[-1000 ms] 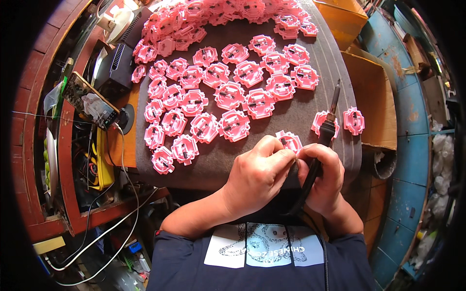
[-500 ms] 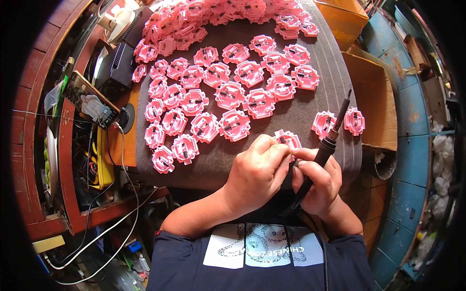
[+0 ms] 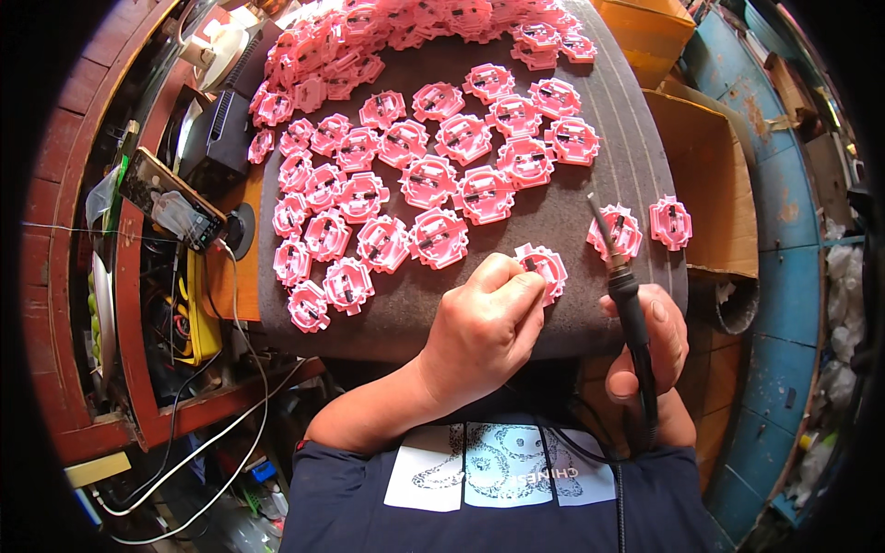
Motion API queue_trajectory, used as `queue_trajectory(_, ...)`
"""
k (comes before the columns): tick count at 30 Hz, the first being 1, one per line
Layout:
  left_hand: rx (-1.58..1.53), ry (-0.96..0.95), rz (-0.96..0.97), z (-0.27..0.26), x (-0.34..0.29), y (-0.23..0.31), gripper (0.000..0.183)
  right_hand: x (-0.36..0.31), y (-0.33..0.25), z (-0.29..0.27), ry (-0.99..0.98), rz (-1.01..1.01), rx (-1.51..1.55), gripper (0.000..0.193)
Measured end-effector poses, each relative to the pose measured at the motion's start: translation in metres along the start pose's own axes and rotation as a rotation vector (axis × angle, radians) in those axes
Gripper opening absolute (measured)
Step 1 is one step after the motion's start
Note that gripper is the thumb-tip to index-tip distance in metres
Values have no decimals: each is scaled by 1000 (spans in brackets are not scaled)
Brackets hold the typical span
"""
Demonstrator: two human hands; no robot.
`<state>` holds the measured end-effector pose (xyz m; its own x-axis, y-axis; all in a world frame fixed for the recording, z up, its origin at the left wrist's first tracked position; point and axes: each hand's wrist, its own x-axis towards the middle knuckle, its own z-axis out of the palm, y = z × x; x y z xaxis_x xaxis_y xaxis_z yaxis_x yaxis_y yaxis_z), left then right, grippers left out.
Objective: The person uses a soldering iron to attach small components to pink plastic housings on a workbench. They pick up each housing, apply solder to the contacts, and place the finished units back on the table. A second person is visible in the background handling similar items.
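My right hand (image 3: 667,346) has a black soldering iron (image 3: 631,318) lodged between thumb and fingers, its metal tip slanting up and left over the table. The cord runs down from the handle past my shirt. Pinched closed, my left hand (image 3: 487,323) rests at the table's near edge, against a pink plastic part (image 3: 544,273) with a small dark piece in it. Whatever lies between those fingertips is hidden. Right of that part, a second pink part (image 3: 619,230) sits behind the iron's tip, and a third pink part (image 3: 671,223) lies near the table's right edge.
Several similar pink parts (image 3: 429,182) spread across the dark grey table cover (image 3: 572,207), with a heap of them (image 3: 323,55) at the far side. A phone on a stand (image 3: 173,201) is at left. An open cardboard box (image 3: 708,184) stands to the right.
My right hand has drawn away to the right from my left, bringing the iron along; its tip now points up-left. My left hand stays pinched at the near pink part.
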<state>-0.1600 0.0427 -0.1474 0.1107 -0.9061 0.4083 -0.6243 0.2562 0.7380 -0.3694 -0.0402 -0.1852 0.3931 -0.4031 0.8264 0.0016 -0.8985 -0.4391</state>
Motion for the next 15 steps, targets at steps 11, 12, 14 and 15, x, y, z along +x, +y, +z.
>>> queue_trajectory(11,33,-9,-2,0,0,0,19,0,-7,-22,-104,-38,189,29)
queue_trajectory(12,37,-7,7,0,-1,0,19,-1,-7,-23,-120,-36,189,29)
queue_trajectory(14,35,-4,11,0,-1,-1,19,-2,-8,-24,-134,-29,181,30)
queue_trajectory(15,29,-4,8,0,-1,-1,20,-2,-8,-24,-136,-29,175,29)
